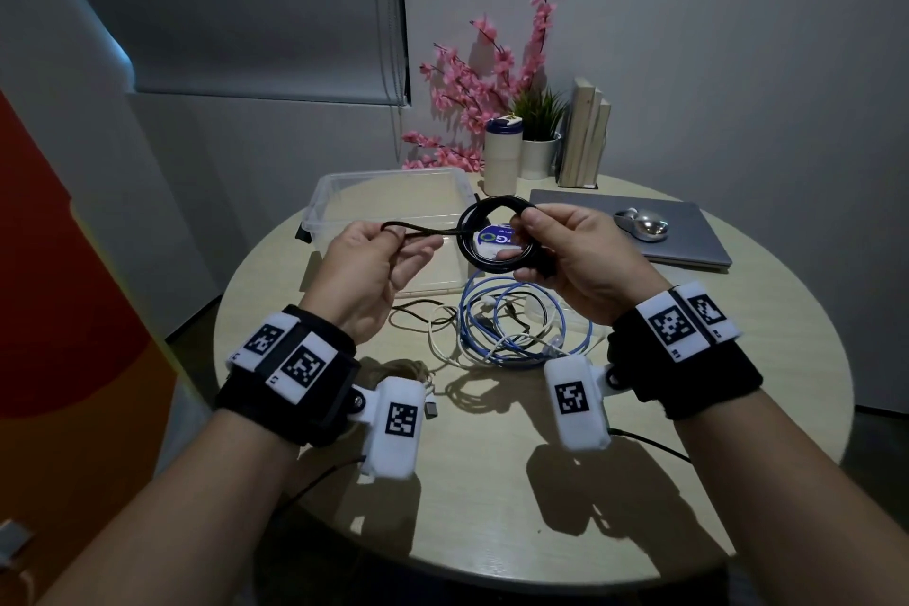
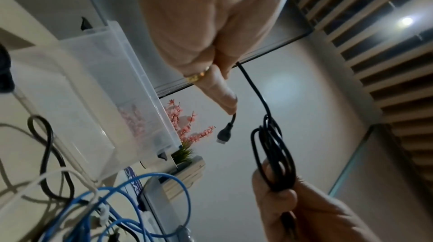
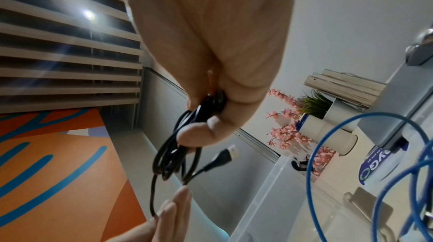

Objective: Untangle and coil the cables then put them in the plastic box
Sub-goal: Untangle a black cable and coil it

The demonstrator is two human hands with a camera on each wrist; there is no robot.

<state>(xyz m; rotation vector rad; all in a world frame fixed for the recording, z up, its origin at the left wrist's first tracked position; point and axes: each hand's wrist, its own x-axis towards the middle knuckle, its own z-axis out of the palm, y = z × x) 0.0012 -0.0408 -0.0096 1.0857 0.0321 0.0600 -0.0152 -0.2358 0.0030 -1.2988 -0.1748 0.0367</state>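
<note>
A black cable coil (image 1: 484,236) hangs in the air over the table, gripped by my right hand (image 1: 529,236) at its right side. My left hand (image 1: 401,244) pinches the coil's loose end, which forms a small loop to the left. In the left wrist view the black plug (image 2: 225,135) dangles below my left fingertips (image 2: 228,101), beside the coil (image 2: 274,157). In the right wrist view the coil (image 3: 173,153) and its plug (image 3: 226,154) hang under my right hand. The clear plastic box (image 1: 388,175) stands open behind the hands. A tangle of blue, white and black cables (image 1: 511,330) lies below them.
A closed grey laptop (image 1: 688,241) with a silver mouse (image 1: 644,224) lies at the right. A bottle (image 1: 501,158), a potted plant (image 1: 538,153), pink flowers (image 1: 472,84) and books (image 1: 585,133) stand at the back. A beige cable (image 1: 408,367) lies by my left wrist.
</note>
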